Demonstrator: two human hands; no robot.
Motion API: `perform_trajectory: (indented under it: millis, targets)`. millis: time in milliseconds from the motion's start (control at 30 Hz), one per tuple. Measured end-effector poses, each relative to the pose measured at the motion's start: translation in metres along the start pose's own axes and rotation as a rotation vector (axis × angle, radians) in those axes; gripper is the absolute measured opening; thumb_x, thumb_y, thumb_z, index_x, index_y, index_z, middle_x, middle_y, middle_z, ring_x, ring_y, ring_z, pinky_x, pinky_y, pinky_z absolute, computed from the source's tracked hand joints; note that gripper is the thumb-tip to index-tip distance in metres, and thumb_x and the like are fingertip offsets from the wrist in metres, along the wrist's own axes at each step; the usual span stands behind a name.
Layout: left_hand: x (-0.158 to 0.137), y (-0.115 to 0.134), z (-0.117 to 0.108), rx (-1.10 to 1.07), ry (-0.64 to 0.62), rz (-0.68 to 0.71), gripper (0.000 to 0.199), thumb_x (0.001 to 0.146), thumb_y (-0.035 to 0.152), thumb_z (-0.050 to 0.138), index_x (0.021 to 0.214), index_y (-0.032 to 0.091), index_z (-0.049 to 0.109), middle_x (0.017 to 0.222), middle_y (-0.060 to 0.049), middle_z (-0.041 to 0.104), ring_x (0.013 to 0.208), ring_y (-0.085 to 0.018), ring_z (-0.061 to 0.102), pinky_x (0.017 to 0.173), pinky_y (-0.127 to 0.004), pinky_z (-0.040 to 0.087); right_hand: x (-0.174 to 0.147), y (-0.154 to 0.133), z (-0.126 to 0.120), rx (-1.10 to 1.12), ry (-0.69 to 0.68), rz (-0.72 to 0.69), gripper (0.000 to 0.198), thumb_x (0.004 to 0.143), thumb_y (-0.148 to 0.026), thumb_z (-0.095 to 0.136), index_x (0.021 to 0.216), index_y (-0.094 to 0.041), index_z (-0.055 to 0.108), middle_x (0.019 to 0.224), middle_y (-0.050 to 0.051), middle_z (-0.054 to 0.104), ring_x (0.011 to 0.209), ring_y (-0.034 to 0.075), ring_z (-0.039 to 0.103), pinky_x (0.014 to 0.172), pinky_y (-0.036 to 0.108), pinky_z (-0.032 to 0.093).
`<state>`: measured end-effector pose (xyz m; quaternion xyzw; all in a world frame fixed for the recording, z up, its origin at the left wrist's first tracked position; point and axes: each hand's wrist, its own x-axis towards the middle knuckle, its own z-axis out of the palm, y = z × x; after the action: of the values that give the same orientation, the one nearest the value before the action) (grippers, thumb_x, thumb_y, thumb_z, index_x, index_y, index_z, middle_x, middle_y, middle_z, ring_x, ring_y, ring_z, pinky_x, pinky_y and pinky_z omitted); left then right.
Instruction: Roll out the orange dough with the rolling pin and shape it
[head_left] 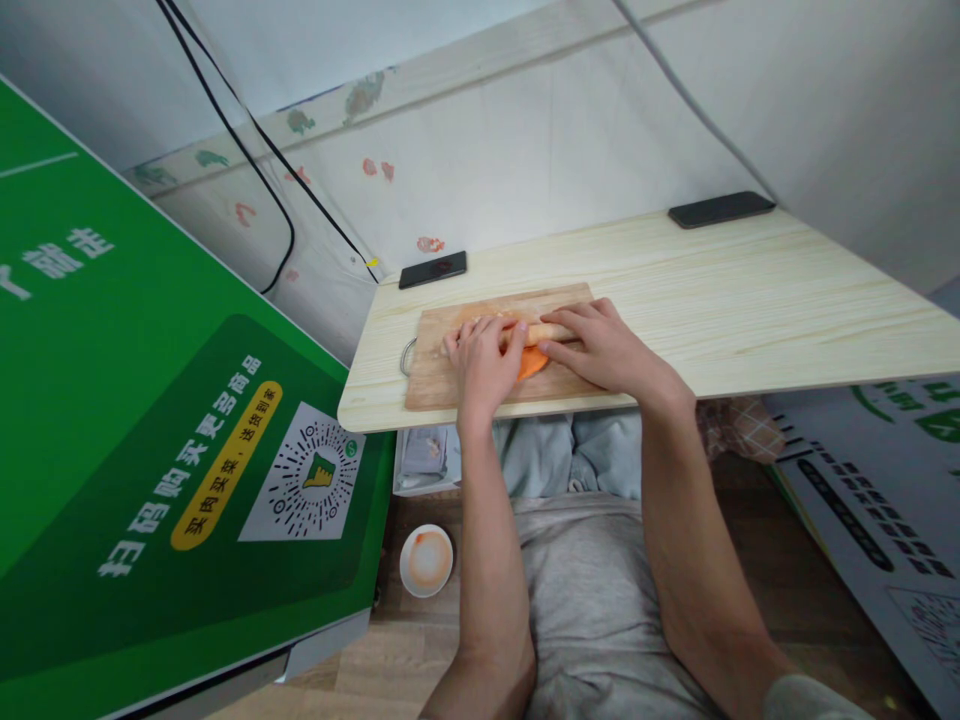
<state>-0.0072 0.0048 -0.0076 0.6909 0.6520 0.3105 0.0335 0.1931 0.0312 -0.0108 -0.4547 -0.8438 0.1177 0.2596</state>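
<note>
A short wooden rolling pin [547,334] lies across a flat piece of orange dough [532,363] on a wooden cutting board [431,385]. My left hand [484,362] covers the left part of the pin, its fingers bent over it and the thumb along the near side. The pin's right end is under my right hand [600,345], held between the fingers and thumb. Part of the dough shows between my hands, in front of the pin; the rest is hidden. Pale flour-like marks show on the board near my left fingers.
The board lies on a narrow light wood table [787,300] against the wall. A phone [433,270] lies at the back left, another dark phone [721,209] at the back right. A green cabinet [90,400] stands left. Below, a white bowl [426,560] sits near a box [427,455].
</note>
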Motion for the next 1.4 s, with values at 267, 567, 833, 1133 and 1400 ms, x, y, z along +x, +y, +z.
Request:
perform_trajectory:
  millis: [267,567,833,1133,1400]
  targets:
    - [-0.0006,0.0018,-0.0018,-0.020,0.003,0.004,0.027,0.115,0.043,0.057,0.109,0.030,0.080,0.127,-0.002,0.084,0.122,-0.028,0.068,0.115,-0.048,0.037,0.0021,-0.0018,0.0011,-0.013,0.015,0.026,0.049,0.106,-0.053,0.056,0.139,-0.025,0.077,0.139,0.017,0.074,0.133,0.046,0.055,0.114,0.065,0.049]
    - [-0.0006,0.0024,-0.0026,-0.023,-0.002,0.000,0.028,0.115,0.043,0.057,0.109,0.029,0.080,0.128,-0.002,0.084,0.123,-0.028,0.067,0.116,-0.048,0.037,0.0032,-0.0029,0.0015,-0.019,0.018,0.057,0.048,0.107,-0.053,0.058,0.140,-0.025,0.077,0.141,0.016,0.073,0.135,0.046,0.053,0.109,0.062,0.051]
    - [-0.0013,0.0023,-0.0022,-0.012,0.011,0.006,0.027,0.115,0.043,0.057,0.111,0.030,0.081,0.130,-0.001,0.083,0.123,-0.028,0.068,0.114,-0.048,0.037,0.0039,0.0027,0.0074,-0.017,0.067,0.027,0.047,0.106,-0.054,0.060,0.136,-0.024,0.080,0.138,0.017,0.075,0.131,0.046,0.055,0.107,0.063,0.051]
    - [-0.0013,0.0019,-0.0020,-0.017,0.011,0.016,0.028,0.115,0.043,0.057,0.111,0.029,0.081,0.127,-0.002,0.084,0.122,-0.029,0.068,0.114,-0.049,0.037,0.0047,0.0025,0.0084,-0.020,0.069,0.035,0.048,0.106,-0.055,0.060,0.137,-0.023,0.079,0.137,0.018,0.075,0.132,0.046,0.055,0.107,0.063,0.050]
    - [-0.0011,0.0010,-0.0012,-0.013,0.010,0.009,0.028,0.115,0.044,0.057,0.109,0.029,0.081,0.129,-0.002,0.083,0.122,-0.027,0.067,0.115,-0.047,0.038,0.0020,0.0026,0.0052,-0.017,0.041,0.009,0.047,0.107,-0.054,0.058,0.138,-0.025,0.078,0.137,0.017,0.075,0.130,0.045,0.055,0.109,0.063,0.049]
